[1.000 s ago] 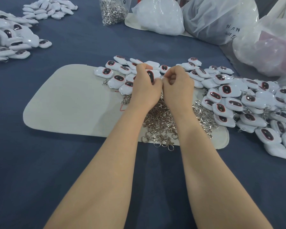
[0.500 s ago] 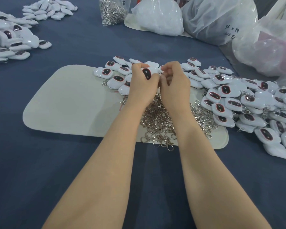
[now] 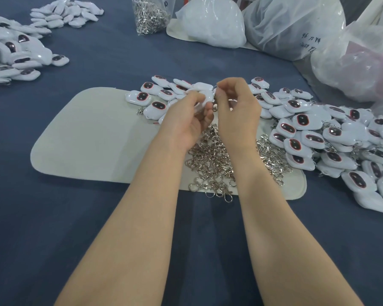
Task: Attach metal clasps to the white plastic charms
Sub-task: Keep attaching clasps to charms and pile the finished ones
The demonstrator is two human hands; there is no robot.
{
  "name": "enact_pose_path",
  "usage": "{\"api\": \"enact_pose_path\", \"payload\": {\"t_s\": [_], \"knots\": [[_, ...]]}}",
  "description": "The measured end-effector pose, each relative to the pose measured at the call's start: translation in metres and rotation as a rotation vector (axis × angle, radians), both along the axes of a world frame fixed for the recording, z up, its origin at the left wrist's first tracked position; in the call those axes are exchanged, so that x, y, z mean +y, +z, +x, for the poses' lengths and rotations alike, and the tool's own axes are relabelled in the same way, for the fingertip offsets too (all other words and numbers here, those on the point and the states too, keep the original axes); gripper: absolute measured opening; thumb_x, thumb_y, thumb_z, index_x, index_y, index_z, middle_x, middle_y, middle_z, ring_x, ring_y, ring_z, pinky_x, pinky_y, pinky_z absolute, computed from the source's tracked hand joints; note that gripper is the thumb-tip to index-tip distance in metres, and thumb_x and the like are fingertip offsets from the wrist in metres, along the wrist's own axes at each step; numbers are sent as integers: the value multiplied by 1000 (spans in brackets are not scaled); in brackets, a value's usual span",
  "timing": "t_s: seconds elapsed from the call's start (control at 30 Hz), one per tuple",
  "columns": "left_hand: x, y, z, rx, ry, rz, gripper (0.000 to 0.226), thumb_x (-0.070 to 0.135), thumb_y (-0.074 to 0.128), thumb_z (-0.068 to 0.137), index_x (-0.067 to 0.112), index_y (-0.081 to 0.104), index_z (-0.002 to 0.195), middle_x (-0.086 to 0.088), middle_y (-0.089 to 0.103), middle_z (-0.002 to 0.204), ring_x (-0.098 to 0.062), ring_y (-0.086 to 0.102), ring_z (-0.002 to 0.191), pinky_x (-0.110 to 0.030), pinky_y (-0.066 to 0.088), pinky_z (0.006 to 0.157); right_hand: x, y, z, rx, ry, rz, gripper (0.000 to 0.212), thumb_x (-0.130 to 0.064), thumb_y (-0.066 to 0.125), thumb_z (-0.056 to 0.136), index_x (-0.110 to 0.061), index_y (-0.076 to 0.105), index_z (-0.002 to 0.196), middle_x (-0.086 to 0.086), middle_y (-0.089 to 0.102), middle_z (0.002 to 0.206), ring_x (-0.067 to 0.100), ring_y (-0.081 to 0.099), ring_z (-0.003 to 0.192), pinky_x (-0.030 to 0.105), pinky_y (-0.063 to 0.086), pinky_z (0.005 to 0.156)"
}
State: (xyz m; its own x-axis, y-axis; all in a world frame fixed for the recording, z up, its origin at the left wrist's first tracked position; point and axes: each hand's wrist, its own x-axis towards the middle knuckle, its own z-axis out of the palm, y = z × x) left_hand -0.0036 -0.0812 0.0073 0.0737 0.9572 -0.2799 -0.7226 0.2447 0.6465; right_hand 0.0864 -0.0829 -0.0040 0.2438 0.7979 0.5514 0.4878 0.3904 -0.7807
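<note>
My left hand (image 3: 186,120) grips a white plastic charm (image 3: 205,96) above the middle of the beige mat (image 3: 86,138). My right hand (image 3: 237,107) is close beside it, fingertips pinched on a small metal clasp (image 3: 215,107) at the charm's edge; most of the clasp is hidden by the fingers. A heap of loose metal clasps (image 3: 217,160) lies on the mat under my wrists. A long pile of white charms with dark oval windows (image 3: 318,133) spreads from behind my hands to the right.
The table has a dark blue cloth (image 3: 53,217). More white charms lie in piles at the far left (image 3: 11,56) and back left (image 3: 64,13). A clear bag of clasps (image 3: 149,15) and several plastic bags (image 3: 296,27) stand at the back and right.
My left hand has turned palm-side up and dropped slightly with the charm, whose dark window no longer shows. My right hand has lifted a little, fingers still working at the charm's edge.
</note>
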Motion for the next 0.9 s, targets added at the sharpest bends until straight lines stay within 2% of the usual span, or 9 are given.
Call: {"api": "enact_pose_path", "payload": {"t_s": [0.1,0.2,0.33,0.43,0.53,0.63,0.73,0.83,0.9], "knots": [[-1,-1,3,17,34,-12,16,1,42,94,10,51,83,4,47,40,-4,48,42,-14,43,43,0,-2,0,-134,-29,0,11,-5,54,90,-7,64,92,2,66,84,13,54,77,22,43,72],[1,-4,6,136,90,6,19,-3,38,90,9,52,87,-3,46,62,-8,43,48,-17,39,43,0,-3,0,-212,-33,-32,12,-4,52,89,-6,64,89,2,64,85,19,55,82,29,44,76],[2,-11,8,606,180,137,26,4,41,89,14,42,113,-2,50,82,-15,49,64,-27,42,56,2,-3,1,-257,-12,-70,13,-1,50,88,-2,63,89,6,66,87,21,54,80,31,43,74],[-3,-15,8,851,258,330,22,4,40,92,19,34,107,9,48,80,2,49,57,-17,41,59,4,-5,4,-282,18,-129,13,0,50,87,-4,63,88,2,61,79,16,50,74,25,37,68],[-2,-17,8,923,293,419,23,2,40,92,18,34,106,13,47,80,10,48,54,-9,39,55,5,-6,3,-239,49,-185,12,-3,52,89,-8,62,94,-3,60,82,13,53,78,22,41,72],[1,-15,10,803,291,309,24,6,45,90,19,39,109,5,56,87,1,56,66,-18,47,64,6,-5,3,-115,77,-220,19,-2,52,89,-12,59,103,-11,55,81,8,53,80,19,44,76],[4,-11,10,465,201,143,25,3,47,91,10,46,114,-5,58,80,-9,56,56,-21,48,53,6,-5,5,-64,68,-208,16,-4,53,88,-17,58,96,-14,56,84,1,53,78,10,43,75],[4,-7,7,163,136,63,11,0,47,93,3,57,92,0,57,56,-5,54,46,-15,46,45,7,-4,6,6,51,-183,11,-8,56,89,-19,59,91,-18,57,79,-5,53,75,7,41,73],[3,-6,4,33,98,8,13,2,50,93,8,57,83,1,58,55,-3,55,44,-13,48,46,7,-3,5,53,48,-158,10,-8,56,90,-18,60,90,-17,58,79,-3,54,75,10,44,73]]}}
